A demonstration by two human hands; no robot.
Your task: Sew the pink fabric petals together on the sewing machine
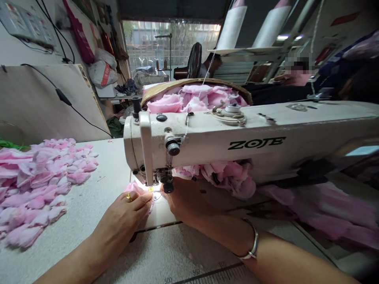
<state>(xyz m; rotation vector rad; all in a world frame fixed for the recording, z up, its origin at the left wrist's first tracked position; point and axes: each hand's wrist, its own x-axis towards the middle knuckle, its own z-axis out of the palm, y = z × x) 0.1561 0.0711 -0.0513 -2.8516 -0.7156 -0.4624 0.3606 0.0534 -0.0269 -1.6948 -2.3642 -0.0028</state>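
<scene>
A white sewing machine (201,138) marked ZOJE stands across the table, its lamp lighting the needle area. My left hand (130,209), with a ring on one finger, pinches a small pink fabric piece (134,187) just left of the presser foot. Close behind the needle on the other side is my right hand (183,201), a bangle on its wrist. Its fingertips are partly hidden by the machine head, so whether they grip anything does not show. More pink fabric pieces (233,177) lie bunched beneath the machine arm.
Many pink fabric pieces (38,173) are spread on the left of the table (109,157). Behind the machine a container (248,94) holds more. Pink cloth (334,213) lies at the right. Thread cones (232,27) stand above, and other people sit in the background.
</scene>
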